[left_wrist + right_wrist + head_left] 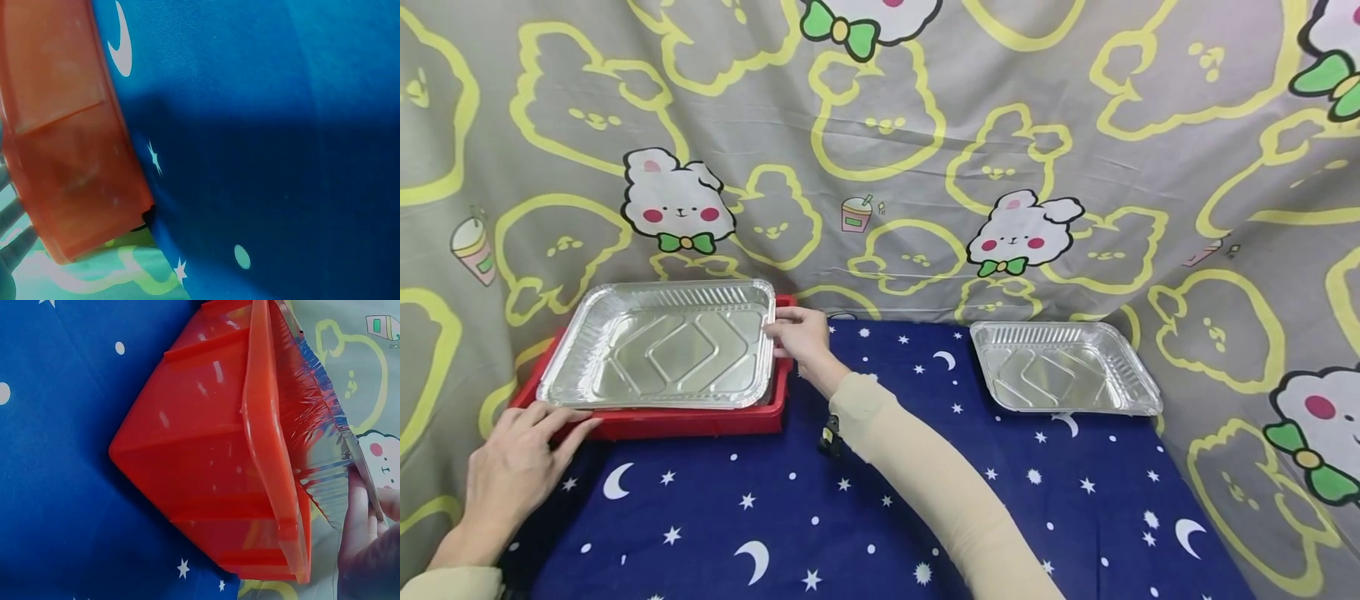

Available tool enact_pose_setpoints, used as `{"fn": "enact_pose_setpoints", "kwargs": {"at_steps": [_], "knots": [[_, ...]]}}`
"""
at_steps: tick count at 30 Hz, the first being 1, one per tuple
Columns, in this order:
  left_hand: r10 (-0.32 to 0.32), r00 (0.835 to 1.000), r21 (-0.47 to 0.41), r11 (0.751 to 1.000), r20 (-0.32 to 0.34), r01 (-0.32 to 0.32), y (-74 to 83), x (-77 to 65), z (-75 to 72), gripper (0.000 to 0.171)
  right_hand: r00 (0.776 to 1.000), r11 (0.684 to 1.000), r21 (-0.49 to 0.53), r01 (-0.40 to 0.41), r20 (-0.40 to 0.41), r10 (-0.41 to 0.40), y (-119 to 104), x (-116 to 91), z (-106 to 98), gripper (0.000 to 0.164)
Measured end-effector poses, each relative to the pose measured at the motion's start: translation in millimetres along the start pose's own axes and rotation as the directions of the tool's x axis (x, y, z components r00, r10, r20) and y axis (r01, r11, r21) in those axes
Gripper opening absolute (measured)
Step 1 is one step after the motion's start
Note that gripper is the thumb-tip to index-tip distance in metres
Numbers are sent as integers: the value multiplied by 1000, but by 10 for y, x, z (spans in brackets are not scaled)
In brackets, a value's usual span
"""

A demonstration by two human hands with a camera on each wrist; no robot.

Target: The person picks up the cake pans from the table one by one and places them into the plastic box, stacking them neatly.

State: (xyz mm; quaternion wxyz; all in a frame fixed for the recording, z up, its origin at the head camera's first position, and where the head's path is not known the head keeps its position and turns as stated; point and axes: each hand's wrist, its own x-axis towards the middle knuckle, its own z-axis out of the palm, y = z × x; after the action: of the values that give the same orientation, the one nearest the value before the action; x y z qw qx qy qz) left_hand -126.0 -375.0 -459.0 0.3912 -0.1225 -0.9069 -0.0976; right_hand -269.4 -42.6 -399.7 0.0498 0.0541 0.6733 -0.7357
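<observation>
A rectangular foil tray sits over a red plastic bin at the left. My right hand pinches the foil tray's right rim between thumb and fingers. In the right wrist view, that end of the foil tray is tilted up above the rim of the red bin, and the right hand grips its edge. My left hand touches the front left corner, where the tray meets the bin. Its extended fingers lie along the red bin in the left wrist view.
Another foil tray stands on the right side of the dark blue cloth printed with moons and stars. A grey curtain with rabbit and bear drawings hangs behind the table and along both sides.
</observation>
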Motion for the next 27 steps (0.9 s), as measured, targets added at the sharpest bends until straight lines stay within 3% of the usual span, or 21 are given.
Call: {"fn": "enact_pose_setpoints", "kwargs": {"at_steps": [27], "knots": [[-55, 997, 27, 998, 53, 53, -31, -32, 5, 94, 999, 997, -63, -32, -20, 31, 150, 113, 24, 34]]}}
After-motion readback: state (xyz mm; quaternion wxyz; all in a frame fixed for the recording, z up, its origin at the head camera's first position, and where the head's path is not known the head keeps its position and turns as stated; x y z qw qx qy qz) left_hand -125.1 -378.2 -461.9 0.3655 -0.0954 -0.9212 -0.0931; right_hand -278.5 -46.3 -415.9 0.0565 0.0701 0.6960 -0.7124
